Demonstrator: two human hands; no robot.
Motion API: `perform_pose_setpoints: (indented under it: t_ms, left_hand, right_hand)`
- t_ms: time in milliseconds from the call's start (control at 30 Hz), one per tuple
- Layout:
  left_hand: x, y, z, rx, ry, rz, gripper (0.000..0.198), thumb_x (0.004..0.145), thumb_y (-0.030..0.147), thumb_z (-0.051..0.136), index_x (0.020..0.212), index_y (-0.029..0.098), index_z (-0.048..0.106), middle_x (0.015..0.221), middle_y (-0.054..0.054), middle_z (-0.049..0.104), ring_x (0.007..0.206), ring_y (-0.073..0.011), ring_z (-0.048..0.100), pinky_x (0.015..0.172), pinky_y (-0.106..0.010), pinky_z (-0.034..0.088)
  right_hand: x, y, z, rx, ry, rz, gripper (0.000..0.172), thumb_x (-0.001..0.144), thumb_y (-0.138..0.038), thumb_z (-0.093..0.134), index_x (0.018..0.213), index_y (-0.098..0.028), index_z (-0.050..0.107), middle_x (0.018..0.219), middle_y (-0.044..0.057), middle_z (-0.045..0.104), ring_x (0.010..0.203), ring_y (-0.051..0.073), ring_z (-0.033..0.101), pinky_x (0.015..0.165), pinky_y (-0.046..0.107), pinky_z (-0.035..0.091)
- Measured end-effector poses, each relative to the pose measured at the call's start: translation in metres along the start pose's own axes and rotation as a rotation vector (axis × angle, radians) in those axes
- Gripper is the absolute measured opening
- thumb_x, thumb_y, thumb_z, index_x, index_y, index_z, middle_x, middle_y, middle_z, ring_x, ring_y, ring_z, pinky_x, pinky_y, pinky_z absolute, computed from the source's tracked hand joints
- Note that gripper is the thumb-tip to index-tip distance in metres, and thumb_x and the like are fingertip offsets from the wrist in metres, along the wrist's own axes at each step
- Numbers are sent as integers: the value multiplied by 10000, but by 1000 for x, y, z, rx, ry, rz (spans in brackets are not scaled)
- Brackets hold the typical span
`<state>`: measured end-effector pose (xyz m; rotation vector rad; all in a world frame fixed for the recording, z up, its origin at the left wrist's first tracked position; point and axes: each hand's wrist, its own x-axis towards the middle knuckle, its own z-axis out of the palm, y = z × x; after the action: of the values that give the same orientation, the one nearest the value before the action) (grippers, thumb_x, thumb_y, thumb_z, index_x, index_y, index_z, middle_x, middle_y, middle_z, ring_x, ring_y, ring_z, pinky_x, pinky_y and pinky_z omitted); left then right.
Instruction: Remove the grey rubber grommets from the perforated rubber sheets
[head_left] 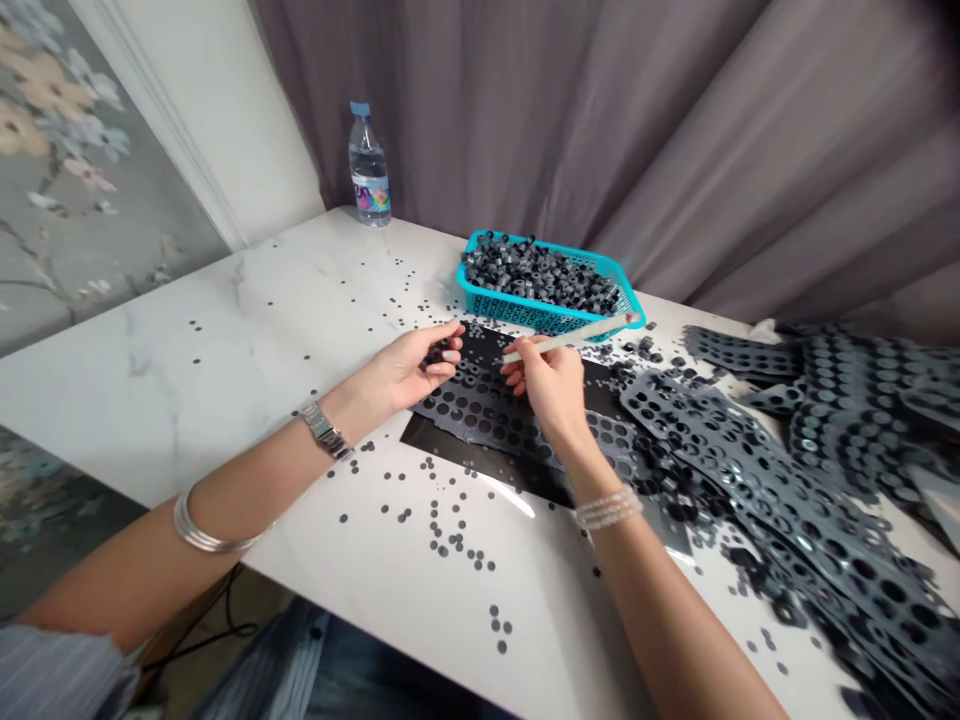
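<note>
My left hand (420,370) is curled, with several small black rubber rings (436,355) gathered in its fingers. It rests at the left edge of a grey perforated rubber sheet (487,410) lying on a black mat (480,462). My right hand (551,385) is closed in a pinch round a thin white stick (570,340). The stick's tip points down at the sheet between the two hands. Both wrists lie over the white marble table (247,330).
A teal basket (547,312) full of black rings stands just behind my hands. A heap of punched-out grey sheets (810,460) covers the table's right side. Small black discs (450,535) are scattered over the table. A water bottle (369,170) stands at the far corner.
</note>
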<state>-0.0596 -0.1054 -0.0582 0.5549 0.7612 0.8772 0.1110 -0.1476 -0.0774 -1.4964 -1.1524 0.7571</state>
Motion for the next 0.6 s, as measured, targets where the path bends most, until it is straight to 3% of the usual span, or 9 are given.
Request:
perform_pose_setpoints:
  t_ms: [67,133,233,367,433,600]
  left_hand:
    - [1,-2,-1,191,-14,53,28,813,109,615,833,102,632,656,21,446,457,-16,319,376,-147,197]
    - [1,-5,0,454,4,150,162,819,102,571,941,107,678,683,8,488,461,-30,321,389,-178,185]
    - [2,-9,3,950,58,362,304,816,96,506,1037,132,711,720,-15,585,485,-64,352,448,-222,251]
    - [3,-14,5,1513,28,590,256,827,165,523,916,138,761,571,2,576,498,-100,375,591,-271,359]
    - [4,-16,5,1626,7,632,227,822,205,553,883,152,765,588,-12,605,535,-123,436,635,-294,386]
    - [9,-21,2,1711,37,640,251,803,225,579,983,167,744,963,-96,735,854,-226,616,764,-343,436]
  right_hand:
    - [3,5,7,-44,-5,-30,290,837,-379,492,750,-164,666,586,29,660,485,148,601,488,239,468]
    - [4,12,12,-97,10,-67,298,849,-383,483,740,-173,664,590,33,669,511,162,622,536,256,484]
    - [1,19,12,-147,14,-90,293,858,-375,476,738,-183,662,596,37,678,564,185,649,575,270,488]
    - [-2,17,11,-176,-36,-132,290,870,-353,464,713,-192,648,606,33,682,586,190,654,599,276,481]
    - [-3,15,12,-209,-44,-157,288,875,-340,458,702,-196,638,604,31,677,581,189,649,603,276,474]
    - [-4,14,13,-276,-42,-191,294,896,-330,442,725,-198,641,619,36,677,574,189,645,606,274,458]
